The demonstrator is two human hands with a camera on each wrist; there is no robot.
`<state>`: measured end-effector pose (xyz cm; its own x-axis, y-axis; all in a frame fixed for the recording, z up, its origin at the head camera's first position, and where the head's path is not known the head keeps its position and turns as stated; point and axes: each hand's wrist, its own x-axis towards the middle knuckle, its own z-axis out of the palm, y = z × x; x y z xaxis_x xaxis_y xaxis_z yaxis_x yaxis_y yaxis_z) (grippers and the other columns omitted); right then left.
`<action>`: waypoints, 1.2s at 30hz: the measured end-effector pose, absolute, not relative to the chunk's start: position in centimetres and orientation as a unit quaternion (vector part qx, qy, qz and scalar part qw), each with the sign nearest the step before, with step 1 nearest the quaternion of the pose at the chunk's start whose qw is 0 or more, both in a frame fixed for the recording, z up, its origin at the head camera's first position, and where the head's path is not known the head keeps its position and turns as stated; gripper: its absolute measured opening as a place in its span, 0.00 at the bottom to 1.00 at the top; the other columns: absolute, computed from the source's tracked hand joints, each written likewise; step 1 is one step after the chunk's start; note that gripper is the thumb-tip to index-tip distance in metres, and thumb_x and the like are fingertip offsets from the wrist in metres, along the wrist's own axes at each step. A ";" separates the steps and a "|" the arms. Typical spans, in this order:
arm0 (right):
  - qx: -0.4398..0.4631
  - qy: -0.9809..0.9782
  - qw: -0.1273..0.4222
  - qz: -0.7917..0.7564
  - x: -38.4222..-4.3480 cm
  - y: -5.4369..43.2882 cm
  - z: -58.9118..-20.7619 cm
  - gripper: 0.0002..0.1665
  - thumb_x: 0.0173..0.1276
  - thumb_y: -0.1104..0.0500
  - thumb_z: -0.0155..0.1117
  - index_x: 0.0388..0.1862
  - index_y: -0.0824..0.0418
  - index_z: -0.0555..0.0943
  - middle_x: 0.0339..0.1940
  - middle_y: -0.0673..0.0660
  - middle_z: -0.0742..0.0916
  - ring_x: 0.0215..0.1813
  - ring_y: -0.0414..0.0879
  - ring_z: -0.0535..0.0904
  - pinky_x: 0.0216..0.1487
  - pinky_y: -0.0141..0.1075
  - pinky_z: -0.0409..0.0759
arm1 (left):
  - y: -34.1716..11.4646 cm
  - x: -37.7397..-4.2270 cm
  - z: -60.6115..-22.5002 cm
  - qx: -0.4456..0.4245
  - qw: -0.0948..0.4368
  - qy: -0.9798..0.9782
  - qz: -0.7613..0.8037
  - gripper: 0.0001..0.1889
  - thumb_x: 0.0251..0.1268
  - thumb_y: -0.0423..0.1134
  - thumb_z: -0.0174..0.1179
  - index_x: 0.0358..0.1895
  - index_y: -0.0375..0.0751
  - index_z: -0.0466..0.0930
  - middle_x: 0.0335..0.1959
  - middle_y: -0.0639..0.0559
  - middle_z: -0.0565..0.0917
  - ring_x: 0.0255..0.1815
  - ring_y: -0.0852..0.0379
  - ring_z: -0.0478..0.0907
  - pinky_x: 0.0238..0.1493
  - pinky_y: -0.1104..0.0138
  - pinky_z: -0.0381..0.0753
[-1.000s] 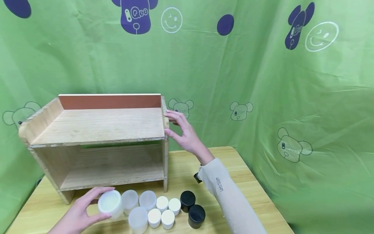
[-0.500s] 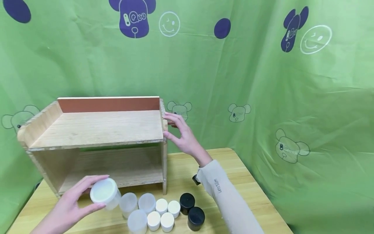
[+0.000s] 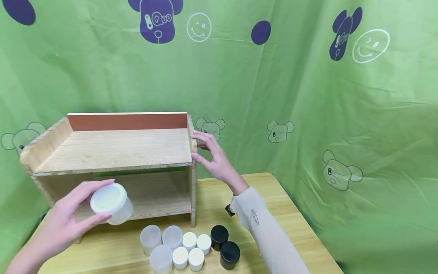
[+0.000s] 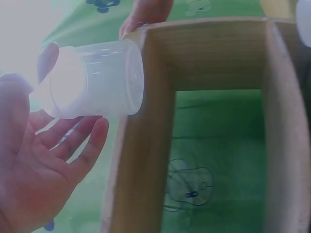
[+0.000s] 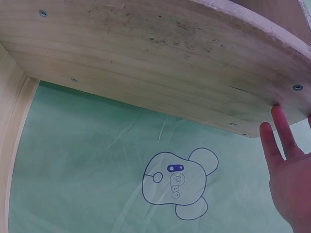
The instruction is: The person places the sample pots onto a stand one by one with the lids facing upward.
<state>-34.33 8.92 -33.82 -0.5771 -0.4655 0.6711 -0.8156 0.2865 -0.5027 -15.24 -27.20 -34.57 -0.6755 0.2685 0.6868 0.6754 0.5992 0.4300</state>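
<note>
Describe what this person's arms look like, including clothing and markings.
The right arm wears a long, pale grey sleeve with dark lettering running along it, and a small black piece shows beside the cuff. The left arm is bare as far as it shows. No gloves are worn.

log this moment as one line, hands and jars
left hand: holds white-lidded jar above table | right hand: touches side of shelf | on table: three frosted jars, four small white jars, two black jars

Head view from above, forward and down; wrist views close, shelf (image 3: pixel 116 148) in all three
</note>
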 end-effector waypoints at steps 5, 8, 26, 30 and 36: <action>0.410 -0.777 0.201 0.433 -34.2 8.8 -33.8 0.35 0.75 0.57 0.64 0.78 0.47 0.67 0.80 0.50 0.67 0.64 0.53 0.80 0.73 0.46 0.74 | -27.6 -15.9 -33.0 -0.266 0.302 -0.845 -0.352 0.43 0.44 0.22 0.77 0.70 0.45 0.77 0.58 0.66 0.81 0.55 0.73 0.76 0.58 0.87 0.67; 0.406 -0.778 0.201 0.435 -34.2 8.9 -33.9 0.35 0.75 0.57 0.64 0.78 0.47 0.67 0.80 0.50 0.67 0.64 0.53 0.80 0.73 0.47 0.74 | -27.7 -16.7 -32.0 -0.259 0.306 -0.846 -0.352 0.41 0.47 0.23 0.77 0.70 0.46 0.77 0.58 0.68 0.81 0.54 0.73 0.76 0.56 0.88 0.69; 0.411 -0.771 0.207 0.440 -34.3 8.5 -34.1 0.35 0.75 0.57 0.64 0.78 0.47 0.67 0.81 0.49 0.66 0.63 0.53 0.81 0.73 0.46 0.75 | -30.2 -21.5 -28.0 -0.182 0.297 -0.855 -0.385 0.32 0.65 0.31 0.70 0.72 0.46 0.74 0.55 0.69 0.77 0.50 0.71 0.74 0.49 0.88 0.70; 0.411 -0.767 0.212 0.444 -34.1 8.7 -34.3 0.34 0.75 0.58 0.64 0.77 0.49 0.67 0.81 0.51 0.67 0.63 0.55 0.81 0.72 0.49 0.75 | -30.7 -22.2 -27.1 -0.152 0.298 -0.864 -0.375 0.32 0.66 0.37 0.71 0.73 0.48 0.74 0.53 0.72 0.76 0.49 0.73 0.74 0.47 0.89 0.70; 0.411 -0.770 0.216 0.439 -34.1 8.7 -34.2 0.34 0.75 0.56 0.63 0.77 0.49 0.67 0.82 0.49 0.66 0.63 0.54 0.81 0.72 0.46 0.75 | -31.9 -22.9 -25.8 -0.108 0.288 -0.878 -0.366 0.32 0.69 0.44 0.70 0.75 0.52 0.72 0.59 0.64 0.73 0.45 0.78 0.73 0.39 0.87 0.72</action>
